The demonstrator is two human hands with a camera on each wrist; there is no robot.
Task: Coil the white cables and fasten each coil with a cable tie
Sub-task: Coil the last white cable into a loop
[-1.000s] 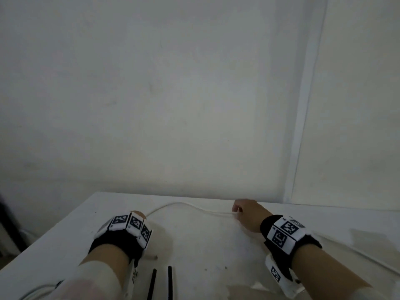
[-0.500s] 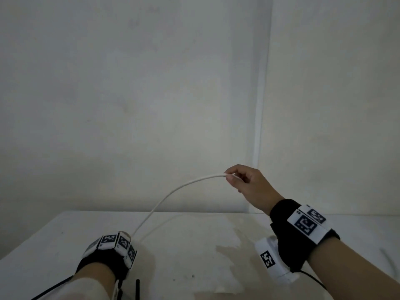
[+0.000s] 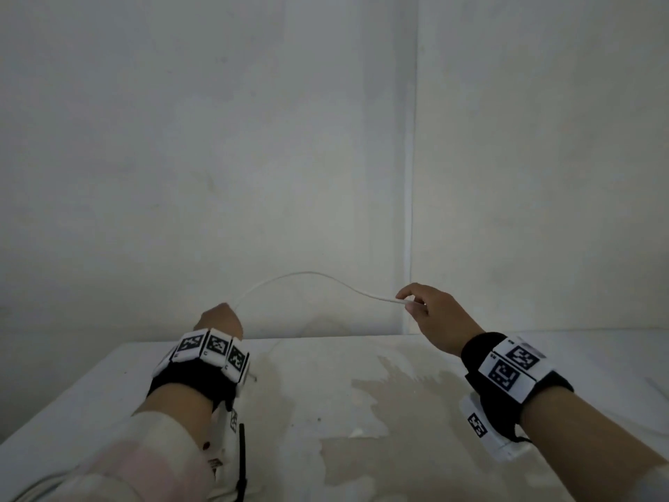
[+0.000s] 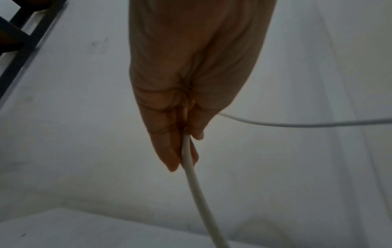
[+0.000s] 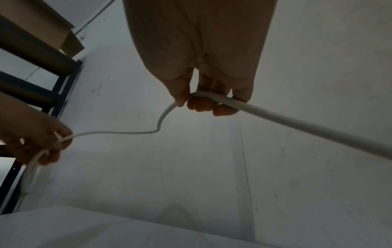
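One thin white round cable (image 3: 311,275) arcs above stained white tabletop (image 3: 325,411); left hand (image 3: 219,318) grips it; right hand (image 3: 432,313) pinches it; one black strip (image 3: 242,454) near left.

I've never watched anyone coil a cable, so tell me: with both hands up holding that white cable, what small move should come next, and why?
Probably bring the right hand across to the left hand and lay its stretch of white cable into the left grip. Both hands pinch the cable, an arc hangs between them above the table, and closing that arc would make a loop.
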